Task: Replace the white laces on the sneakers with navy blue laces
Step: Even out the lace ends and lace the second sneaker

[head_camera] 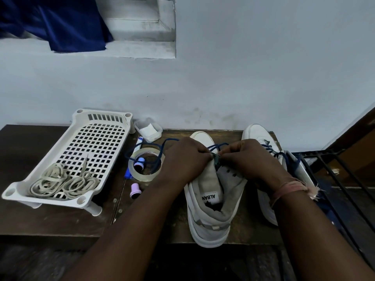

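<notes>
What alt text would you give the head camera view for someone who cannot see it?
Two hands, left and right, thread a navy lace into a white sneaker on a wooden table. The old white laces lie in a white basket.

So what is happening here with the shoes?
A person is lacing the near sneaker with a navy lace. The left hand and the right hand both pinch it at the eyelets. The other sneaker already carries navy lacing. The old white laces lie in the white basket.
</notes>
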The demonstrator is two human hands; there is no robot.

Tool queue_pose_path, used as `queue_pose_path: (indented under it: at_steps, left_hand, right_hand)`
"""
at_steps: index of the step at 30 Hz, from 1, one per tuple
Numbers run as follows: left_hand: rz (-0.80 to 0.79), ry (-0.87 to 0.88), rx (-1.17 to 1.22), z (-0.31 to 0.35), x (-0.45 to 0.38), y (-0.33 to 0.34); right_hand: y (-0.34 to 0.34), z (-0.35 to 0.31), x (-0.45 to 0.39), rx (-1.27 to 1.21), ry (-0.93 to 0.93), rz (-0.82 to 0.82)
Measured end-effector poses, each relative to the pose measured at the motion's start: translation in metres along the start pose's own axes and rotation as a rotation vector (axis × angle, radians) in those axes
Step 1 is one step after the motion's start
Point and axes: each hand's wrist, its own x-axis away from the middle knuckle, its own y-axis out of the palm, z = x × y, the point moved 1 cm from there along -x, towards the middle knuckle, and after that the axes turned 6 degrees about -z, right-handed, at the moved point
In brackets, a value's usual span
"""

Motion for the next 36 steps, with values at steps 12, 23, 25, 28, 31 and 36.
queue_pose_path:
  at_steps: [12, 23, 25, 28, 31, 36]
  left_hand:
    - [0.048, 0.0, -0.14, 0.001, -0.004, 0.014]
    - [-0.028, 0.013, -0.042, -0.007, 0.0, 0.0]
    - [0.042, -0.033, -0.082, -0.011, 0.002, -0.003]
    - [0.046, -0.136, 0.012, -0.018, 0.004, -0.007]
    - [-0.011, -0.217, 0.108, -0.02, 0.007, -0.012]
    - [-0.032, -0.245, 0.245, -0.02, 0.003, -0.013]
  right_hand:
    - [0.002, 0.001, -0.008, -0.122, 0.044, -0.042]
    - [0.017, 0.0, -0.013, -0.426, 0.213, -0.038]
    - [0.015, -0.004, -0.014, -0.379, 0.126, 0.008]
    - [0.003, -0.018, -0.008, -0.74, -0.085, 0.26]
    - [-0.022, -0.035, 0.006, -0.889, -0.519, 0.568]
    - [-0.035, -0.025, 0.008, -0.243, -0.546, 0.644]
